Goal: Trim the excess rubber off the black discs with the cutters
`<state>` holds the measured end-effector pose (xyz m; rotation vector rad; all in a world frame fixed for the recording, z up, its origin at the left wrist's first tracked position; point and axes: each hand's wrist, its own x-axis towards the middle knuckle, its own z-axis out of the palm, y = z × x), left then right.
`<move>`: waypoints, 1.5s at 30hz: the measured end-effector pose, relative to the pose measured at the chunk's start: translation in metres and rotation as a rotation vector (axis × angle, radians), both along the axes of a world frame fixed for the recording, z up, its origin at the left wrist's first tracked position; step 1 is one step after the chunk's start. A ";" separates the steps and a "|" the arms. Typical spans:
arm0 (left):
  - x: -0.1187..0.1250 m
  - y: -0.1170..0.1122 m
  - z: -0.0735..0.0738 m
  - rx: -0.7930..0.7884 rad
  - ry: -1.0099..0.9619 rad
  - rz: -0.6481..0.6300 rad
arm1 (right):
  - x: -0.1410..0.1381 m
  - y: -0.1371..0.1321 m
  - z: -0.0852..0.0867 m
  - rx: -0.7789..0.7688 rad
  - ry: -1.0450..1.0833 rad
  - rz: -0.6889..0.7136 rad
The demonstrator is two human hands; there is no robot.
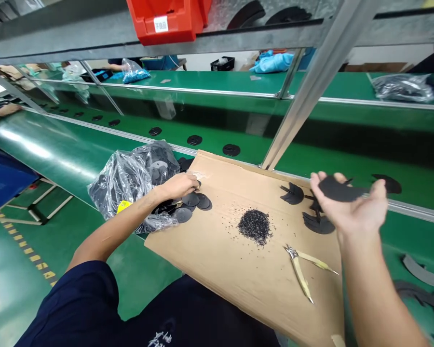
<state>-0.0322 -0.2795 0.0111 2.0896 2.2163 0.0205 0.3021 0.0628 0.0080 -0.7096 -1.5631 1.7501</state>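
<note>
My left hand [183, 186] reaches over a pile of flat black discs [203, 202] at the cardboard's left side. Its fingers are closed, and a bit of something dark shows at the fingertips; what they hold is mostly hidden. On the right, my right hand [359, 212] is turned palm up with fingers curled around a flat black crescent-edged piece [342, 189]. Close by, on the cardboard, lie black slotted pieces [317, 223]. Side cutters [299, 270] with pale yellow handles lie spread apart in front of a heap of small black scraps [255, 226].
A clear plastic bag [121, 180] of black parts sits left of the cardboard sheet [217, 260]. Black discs [231, 150] lie spaced along the green belt behind. A metal post [307, 82] rises beyond the cardboard. Overhead, a red bin [169, 24] sits on a shelf. Another person's arm [2, 112] shows far left.
</note>
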 end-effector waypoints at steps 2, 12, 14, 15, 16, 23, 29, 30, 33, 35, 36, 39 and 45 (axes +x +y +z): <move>0.011 0.000 0.003 0.118 0.036 0.023 | 0.003 -0.045 0.000 -0.159 0.069 0.003; 0.165 0.030 -0.004 0.669 -0.148 -0.108 | -0.022 -0.196 -0.018 -0.376 -0.178 0.463; 0.178 0.034 -0.008 0.633 -0.246 -0.112 | -0.021 -0.200 -0.018 -0.353 -0.182 0.468; 0.180 0.035 -0.009 0.610 -0.303 -0.119 | -0.020 -0.201 -0.016 -0.341 -0.184 0.474; 0.181 0.034 -0.010 0.586 -0.357 -0.126 | -0.017 -0.200 -0.014 -0.329 -0.187 0.487; 0.176 0.030 -0.007 0.553 -0.496 -0.079 | -0.003 -0.199 -0.009 -0.239 -0.196 0.539; 0.172 0.029 -0.007 0.667 -0.608 0.013 | 0.002 -0.200 -0.017 -0.244 -0.200 0.462; 0.172 0.030 -0.007 0.664 -0.621 0.028 | 0.002 -0.200 -0.017 -0.246 -0.201 0.461; 0.173 0.031 -0.010 0.631 -0.646 0.051 | 0.004 -0.200 -0.015 -0.242 -0.197 0.466; 0.176 0.032 -0.013 0.650 -0.654 0.073 | 0.004 -0.200 -0.014 -0.235 -0.194 0.471; 0.177 0.032 -0.014 0.664 -0.656 0.091 | 0.005 -0.200 -0.014 -0.229 -0.192 0.473; 0.183 0.033 -0.017 0.707 -0.669 0.138 | 0.005 -0.200 -0.014 -0.191 -0.202 0.471; 0.186 0.034 -0.020 0.771 -0.692 0.137 | 0.005 -0.199 -0.016 -0.051 -0.236 0.448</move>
